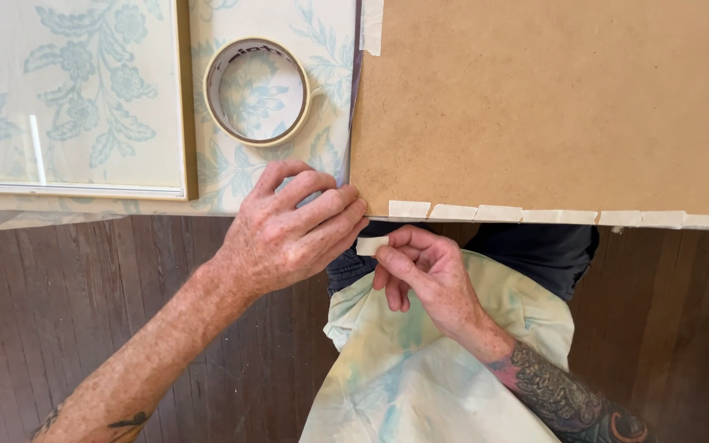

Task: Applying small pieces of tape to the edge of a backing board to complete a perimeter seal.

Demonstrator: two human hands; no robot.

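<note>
glass in a gold picture frame (75,98) lies far left on the floral-covered bench (207,176), with a roll of masking tape (258,92) just beside it. the left hand (289,234) rests fingers curled on the corner of the brown backing board (551,98), gripping nothing. the right hand (428,275) pinches a short tape piece (371,244) just below the board's edge, left of the row of tape strips (568,216). this looks like edge-taping; the piece seems to need pressing over the bare corner.
</note>
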